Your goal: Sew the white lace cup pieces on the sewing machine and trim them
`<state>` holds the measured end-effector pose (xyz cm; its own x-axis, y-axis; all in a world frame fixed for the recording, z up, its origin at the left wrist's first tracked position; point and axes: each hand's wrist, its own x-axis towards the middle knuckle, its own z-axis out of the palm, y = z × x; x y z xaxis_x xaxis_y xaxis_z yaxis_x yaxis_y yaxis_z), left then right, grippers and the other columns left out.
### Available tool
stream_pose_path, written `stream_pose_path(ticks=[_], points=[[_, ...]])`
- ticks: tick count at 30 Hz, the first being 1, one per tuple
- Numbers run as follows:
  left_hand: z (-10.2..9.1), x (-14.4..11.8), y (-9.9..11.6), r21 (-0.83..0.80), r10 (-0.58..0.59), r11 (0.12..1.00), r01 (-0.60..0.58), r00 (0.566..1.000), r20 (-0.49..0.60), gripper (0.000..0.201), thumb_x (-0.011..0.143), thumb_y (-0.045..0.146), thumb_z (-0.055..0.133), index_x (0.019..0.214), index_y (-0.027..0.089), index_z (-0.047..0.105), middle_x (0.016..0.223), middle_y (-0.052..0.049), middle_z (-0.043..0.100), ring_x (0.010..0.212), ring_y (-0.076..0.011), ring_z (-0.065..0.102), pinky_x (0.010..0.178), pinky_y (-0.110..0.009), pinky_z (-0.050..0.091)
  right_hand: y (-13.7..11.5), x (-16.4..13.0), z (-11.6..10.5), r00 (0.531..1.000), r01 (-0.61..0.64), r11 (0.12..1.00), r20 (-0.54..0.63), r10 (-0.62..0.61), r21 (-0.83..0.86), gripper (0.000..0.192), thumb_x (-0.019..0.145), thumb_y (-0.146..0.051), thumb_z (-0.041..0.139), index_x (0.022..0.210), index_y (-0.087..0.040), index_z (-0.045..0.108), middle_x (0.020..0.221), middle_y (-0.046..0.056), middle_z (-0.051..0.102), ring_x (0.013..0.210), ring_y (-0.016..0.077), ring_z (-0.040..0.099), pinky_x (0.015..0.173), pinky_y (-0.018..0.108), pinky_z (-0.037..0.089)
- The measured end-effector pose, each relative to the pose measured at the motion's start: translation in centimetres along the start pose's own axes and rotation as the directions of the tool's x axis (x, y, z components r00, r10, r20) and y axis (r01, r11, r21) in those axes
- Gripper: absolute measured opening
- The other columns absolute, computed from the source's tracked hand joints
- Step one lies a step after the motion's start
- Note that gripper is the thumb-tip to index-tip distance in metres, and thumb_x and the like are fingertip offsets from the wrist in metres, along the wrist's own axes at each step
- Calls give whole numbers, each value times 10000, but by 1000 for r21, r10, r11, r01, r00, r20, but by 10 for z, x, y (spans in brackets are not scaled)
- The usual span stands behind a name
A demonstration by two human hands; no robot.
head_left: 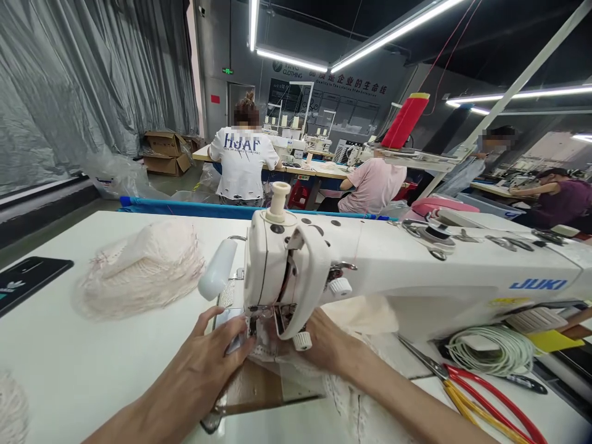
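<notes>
White lace-edged fabric [337, 394] lies at the stitching end of the sewing machine [383, 262], seemingly mid-seam; how much is sewn or left isn't visible. The left hand [215, 348] has a wide grip, fingers spread beside the fabric; the right hand's [326, 342] grip, partly hidden, can't be told. Leftward, a pale cloth pile [145, 268] rests on the counter [134, 354].

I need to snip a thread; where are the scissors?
At the lower right of the head view, the scissors lie beside the coiled pale cord, to the right of the right hand.
</notes>
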<state>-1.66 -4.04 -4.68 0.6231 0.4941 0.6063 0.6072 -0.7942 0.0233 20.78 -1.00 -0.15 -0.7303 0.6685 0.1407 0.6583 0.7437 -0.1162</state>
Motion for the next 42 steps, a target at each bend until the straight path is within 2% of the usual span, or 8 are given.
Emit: stream_pose_path(ticks=[2, 4, 9, 19, 30, 36, 40, 42], points=[[-3, 2, 3, -6, 17, 1000, -17, 999, -50, 347, 899, 32, 323, 1157, 174, 509, 1013, -82, 611, 995, -169, 564, 1023, -435, 287, -11, -9, 0, 996, 86, 996, -41, -85, 21, 148, 900, -239, 516, 938, -165, 639, 902, 71, 667, 902, 200, 579, 818, 334, 450], [-7, 4, 6, -27, 17, 999, -19, 999, -50, 315, 916, 34, 315, 1114, 166, 522, 988, -65, 616, 942, -153, 580, 1013, -418, 293, -23, -20, 1, 981, 163, 986, -110, -158, 43, 262, 915, -365, 488, 1035, -163, 603, 985, 85, 656, 956, 203, 569, 887, 352, 420], [-14, 8, 11, -104, -7, 995, 7, 1000, 2, 297, 941, 42, 293, 980, 158, 564, 917, -23, 623, 811, -111, 596, 977, -369, 305, -38, -37, 11, 974, 149, 989, -174, -143, 23, 444, 890, -531, 402, 984, -144, 599, 1022, 107, 648, 844, 191, 601, 764, 319, 439], [-13, 7, 12, -101, 22, 995, -23, 1000, -17, 307, 947, 48, 288, 915, 149, 576, 895, -32, 627, 775, -116, 587, 940, -372, 326, -36, -37, 19, 959, 154, 987, -234, -162, -52, 471, 882, -539, 411, 1070, -147, 594, 1094, 113, 647, 850, 193, 601, 726, 309, 447], [-10, 4, 12, -92, -50, 994, 58, 995, 88, 350, 934, 24, 253, 954, 148, 580, 956, -43, 621, 852, -120, 595, 1008, -373, 254, -36, -35, 21, 935, 136, 988, -322, -150, -66, 477, 938, -518, 299, 1069, -156, 581, 1073, 85, 658, 864, 206, 597, 789, 364, 414], [-1, -3, 0, -37, -50, 998, 50, 999, 1, 289, 948, 106, 323, 1157, 154, 516, 1077, -77, 620, 1056, -160, 553, 1034, -386, 191, -36, -32, 24, 939, 36, 994, -336, -69, -104, 348, 924, -448, 426, 1033, -151, 570, 1046, 95, 654, 897, 212, 591, 880, 399, 375], [-8, 4, 9, 5, -69, 998, 69, 998, -6, 301, 954, 114, 286, 1109, 153, 542, 1059, -92, 633, 1045, -180, 557, 1004, -400, 227, -36, -27, 26, 942, -21, 987, -333, -35, -161, 417, 871, -475, 517, 1112, -136, 546, 1050, 129, 648, 923, 242, 584, 862, 415, 385], [-18, 7, 13, 37, -98, 995, 96, 994, 57, 293, 948, 111, 296, 1057, 150, 565, 1033, -89, 644, 1011, -185, 569, 996, -407, 239, -35, -24, 27, 933, -32, 976, -357, -49, -217, 441, 874, -491, 498, 1136, -138, 544, 1064, 138, 645, 927, 257, 588, 858, 425, 387]])
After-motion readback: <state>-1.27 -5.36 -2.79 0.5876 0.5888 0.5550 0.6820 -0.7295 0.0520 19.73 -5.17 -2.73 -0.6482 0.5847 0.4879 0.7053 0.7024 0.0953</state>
